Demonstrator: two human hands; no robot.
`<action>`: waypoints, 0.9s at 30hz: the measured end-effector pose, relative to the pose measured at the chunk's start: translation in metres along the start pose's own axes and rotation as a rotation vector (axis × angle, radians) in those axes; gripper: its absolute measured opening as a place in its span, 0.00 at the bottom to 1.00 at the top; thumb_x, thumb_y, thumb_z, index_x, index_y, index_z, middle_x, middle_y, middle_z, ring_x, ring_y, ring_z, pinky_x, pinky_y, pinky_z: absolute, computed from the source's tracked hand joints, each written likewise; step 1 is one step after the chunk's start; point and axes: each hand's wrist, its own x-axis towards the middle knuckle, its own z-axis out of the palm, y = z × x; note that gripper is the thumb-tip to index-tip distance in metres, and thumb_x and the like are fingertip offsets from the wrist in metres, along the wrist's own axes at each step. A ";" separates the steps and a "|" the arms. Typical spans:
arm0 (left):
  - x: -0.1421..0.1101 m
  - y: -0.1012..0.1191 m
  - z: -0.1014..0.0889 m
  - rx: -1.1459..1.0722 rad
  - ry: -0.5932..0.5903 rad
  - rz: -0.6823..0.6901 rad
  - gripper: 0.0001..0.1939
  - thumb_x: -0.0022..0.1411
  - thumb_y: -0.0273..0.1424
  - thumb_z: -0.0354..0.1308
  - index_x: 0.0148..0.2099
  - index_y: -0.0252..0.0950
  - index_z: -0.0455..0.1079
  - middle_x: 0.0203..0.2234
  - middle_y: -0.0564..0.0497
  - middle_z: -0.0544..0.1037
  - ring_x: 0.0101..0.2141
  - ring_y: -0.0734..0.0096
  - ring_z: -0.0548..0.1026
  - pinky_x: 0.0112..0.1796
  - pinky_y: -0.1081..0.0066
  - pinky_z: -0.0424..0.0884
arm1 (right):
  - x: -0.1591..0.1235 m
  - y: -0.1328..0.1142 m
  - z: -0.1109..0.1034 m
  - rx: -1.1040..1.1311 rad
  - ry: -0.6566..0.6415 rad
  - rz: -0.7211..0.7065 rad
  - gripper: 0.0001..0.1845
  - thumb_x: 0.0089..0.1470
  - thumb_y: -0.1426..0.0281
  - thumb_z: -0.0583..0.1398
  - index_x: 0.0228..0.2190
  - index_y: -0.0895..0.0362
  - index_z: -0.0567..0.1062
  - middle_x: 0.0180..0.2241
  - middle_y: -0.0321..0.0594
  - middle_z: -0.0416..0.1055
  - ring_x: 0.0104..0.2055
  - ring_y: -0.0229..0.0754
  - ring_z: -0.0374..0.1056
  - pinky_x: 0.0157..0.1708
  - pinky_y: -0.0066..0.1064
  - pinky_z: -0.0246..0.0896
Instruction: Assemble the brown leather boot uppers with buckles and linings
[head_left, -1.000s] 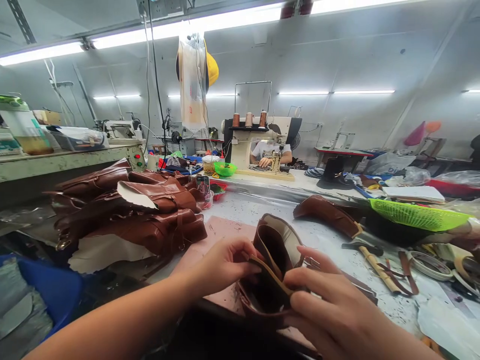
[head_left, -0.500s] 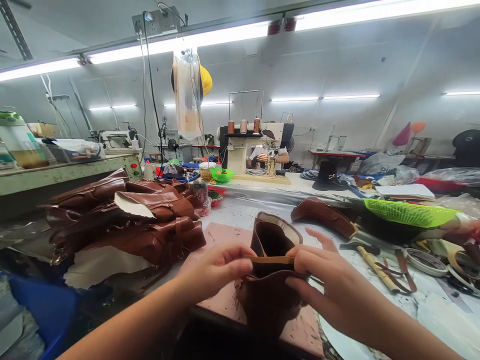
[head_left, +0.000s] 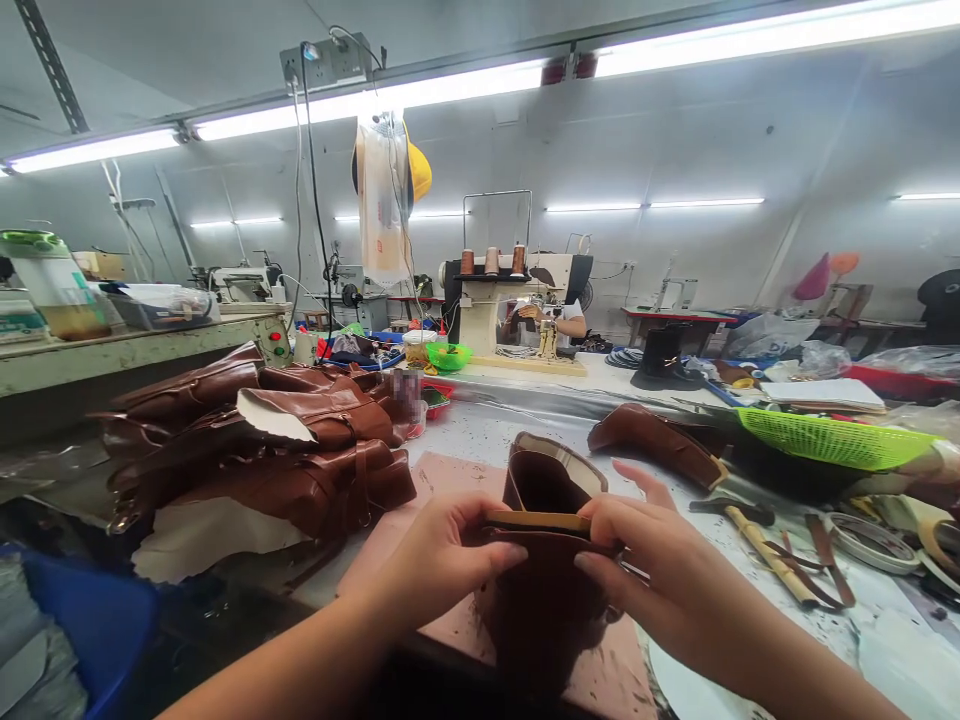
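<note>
A dark brown leather boot upper [head_left: 551,600] stands upright in front of me with its open top facing up. My left hand [head_left: 457,560] pinches the near edge of that opening on its left side, thumb outside and fingers inside. On the right side of the same edge, my right hand [head_left: 649,555] grips with thumb and index finger, its other fingers raised. Between the hands runs a tan strip [head_left: 536,521] along the inner layer, with the outer leather just in front of it. The lower part of the upper is in shadow.
Brown leather boot uppers [head_left: 300,430] are piled at left. Another brown leather piece [head_left: 652,440] lies behind my right hand. A hammer [head_left: 769,555], tape rolls [head_left: 874,540] and a green basket [head_left: 832,438] are at right. A sewing machine [head_left: 480,320] stands behind; a person sits beyond it.
My left thumb has come down over the outside of the near edge, bringing the outer leather closer to the tan strip. My right hand keeps its grip. The view has shifted slightly.
</note>
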 end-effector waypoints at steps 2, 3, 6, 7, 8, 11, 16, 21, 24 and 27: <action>-0.001 0.004 0.003 -0.022 0.016 -0.028 0.12 0.45 0.31 0.61 0.34 0.31 0.72 0.26 0.51 0.75 0.29 0.69 0.71 0.32 0.72 0.65 | 0.000 0.001 0.002 -0.002 0.014 -0.004 0.10 0.54 0.75 0.51 0.25 0.53 0.54 0.22 0.26 0.62 0.23 0.34 0.63 0.55 0.56 0.44; -0.001 0.005 0.004 -0.020 0.023 -0.033 0.11 0.45 0.31 0.61 0.33 0.31 0.72 0.25 0.52 0.74 0.28 0.71 0.70 0.31 0.72 0.64 | 0.001 0.001 0.002 -0.002 0.023 -0.005 0.10 0.54 0.75 0.52 0.25 0.53 0.54 0.22 0.26 0.62 0.22 0.33 0.63 0.55 0.56 0.45; 0.000 0.006 0.005 -0.014 0.023 -0.019 0.09 0.44 0.30 0.60 0.30 0.31 0.70 0.22 0.54 0.71 0.26 0.74 0.67 0.30 0.74 0.62 | 0.003 0.000 0.004 -0.001 0.045 -0.013 0.10 0.54 0.74 0.52 0.24 0.53 0.54 0.22 0.26 0.62 0.22 0.34 0.63 0.54 0.54 0.47; 0.000 0.006 0.004 -0.015 0.021 -0.013 0.08 0.44 0.30 0.60 0.29 0.31 0.70 0.21 0.54 0.70 0.26 0.74 0.66 0.29 0.74 0.62 | 0.003 0.000 0.004 0.000 0.049 -0.017 0.10 0.54 0.74 0.52 0.24 0.52 0.54 0.22 0.26 0.62 0.22 0.34 0.63 0.54 0.54 0.47; 0.001 0.006 0.004 -0.016 0.022 -0.010 0.08 0.44 0.30 0.60 0.29 0.31 0.69 0.21 0.55 0.69 0.25 0.75 0.66 0.29 0.74 0.61 | 0.004 -0.001 0.004 0.002 0.051 -0.021 0.10 0.54 0.73 0.52 0.24 0.53 0.54 0.22 0.26 0.61 0.22 0.34 0.63 0.54 0.54 0.47; 0.003 0.008 0.005 -0.028 0.035 -0.021 0.08 0.43 0.30 0.60 0.27 0.31 0.68 0.19 0.56 0.68 0.24 0.77 0.64 0.27 0.75 0.60 | 0.003 -0.002 0.002 0.005 0.047 -0.027 0.11 0.54 0.73 0.52 0.24 0.53 0.54 0.22 0.26 0.61 0.22 0.34 0.63 0.54 0.55 0.47; -0.001 0.009 0.012 -0.111 0.074 -0.023 0.09 0.40 0.31 0.62 0.22 0.32 0.66 0.16 0.56 0.67 0.22 0.76 0.64 0.26 0.75 0.60 | 0.001 -0.001 0.002 0.021 0.002 -0.011 0.11 0.54 0.73 0.52 0.23 0.53 0.54 0.23 0.27 0.64 0.24 0.34 0.64 0.54 0.55 0.46; -0.003 -0.002 0.011 -0.240 0.037 -0.012 0.11 0.40 0.33 0.64 0.23 0.32 0.68 0.16 0.56 0.67 0.21 0.77 0.64 0.26 0.74 0.60 | -0.003 0.005 0.004 0.018 0.004 0.011 0.09 0.55 0.72 0.52 0.25 0.53 0.56 0.23 0.27 0.63 0.24 0.34 0.63 0.55 0.55 0.42; -0.002 -0.004 0.000 -0.206 -0.112 -0.035 0.11 0.42 0.34 0.64 0.27 0.32 0.72 0.17 0.55 0.69 0.22 0.76 0.65 0.27 0.74 0.61 | -0.004 0.006 0.003 0.000 0.000 -0.006 0.09 0.55 0.73 0.52 0.26 0.52 0.57 0.23 0.27 0.63 0.24 0.34 0.62 0.54 0.54 0.43; -0.002 0.008 -0.015 0.045 -0.202 0.063 0.08 0.48 0.32 0.61 0.31 0.34 0.74 0.28 0.51 0.73 0.32 0.70 0.70 0.36 0.70 0.64 | -0.002 0.002 0.002 -0.028 0.006 -0.025 0.09 0.54 0.74 0.53 0.26 0.53 0.57 0.23 0.27 0.64 0.23 0.35 0.62 0.52 0.50 0.45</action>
